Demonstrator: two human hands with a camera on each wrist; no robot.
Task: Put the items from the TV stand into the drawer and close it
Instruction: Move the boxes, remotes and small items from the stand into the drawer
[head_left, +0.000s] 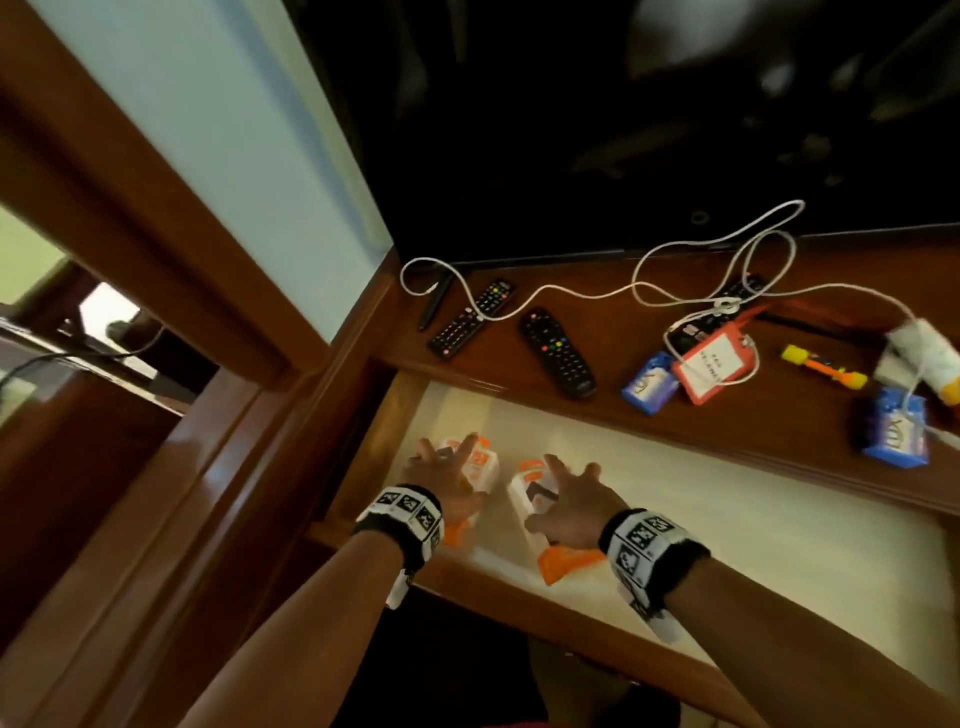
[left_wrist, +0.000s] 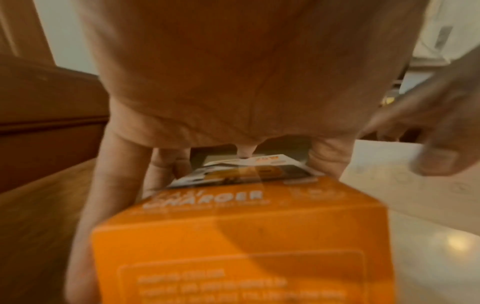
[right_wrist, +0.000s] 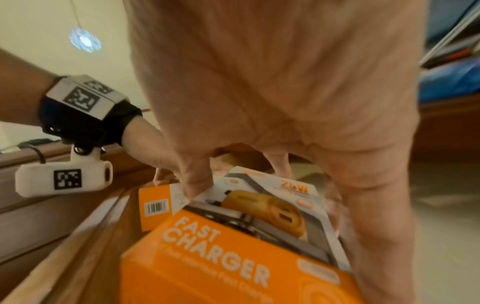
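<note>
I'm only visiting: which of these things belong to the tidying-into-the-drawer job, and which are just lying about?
In the job: drawer; left charger box, held by left hand; right charger box, held by right hand; on the TV stand, remotes, white cable, orange tag, blue boxes.
Lying about: television; far-left desk.

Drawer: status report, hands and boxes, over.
Left hand holds left charger box, right hand holds right charger box, both in open drawer. Remotes, tag, packs on stand. Nothing blocking.
</note>
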